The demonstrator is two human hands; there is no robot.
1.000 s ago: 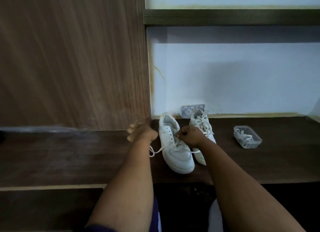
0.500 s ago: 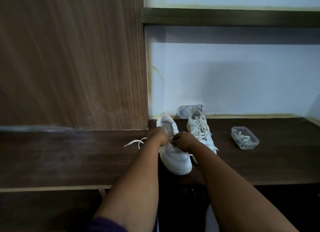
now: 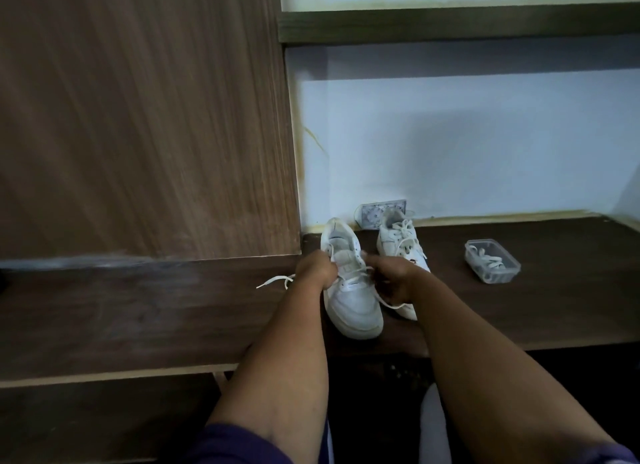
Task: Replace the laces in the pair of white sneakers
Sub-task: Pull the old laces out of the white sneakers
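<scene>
On the dark wooden shelf [image 3: 519,311], your left hand [image 3: 317,269] and right hand [image 3: 391,276] curl round the lace [image 3: 273,281] over the near sneaker [image 3: 353,308]. Second sneaker [image 3: 398,242] just behind; plastic tub [image 3: 491,266] of laces well right.

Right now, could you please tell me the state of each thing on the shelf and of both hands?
Near sneaker: upright, partly laced, lace ends loose.
Lace: one end trails left on the shelf.
Far sneaker: upright, laced.
Plastic container: open, lace inside.
Left hand: fingers curled at the near sneaker's lace.
Right hand: fingers curled at the lace too.
</scene>
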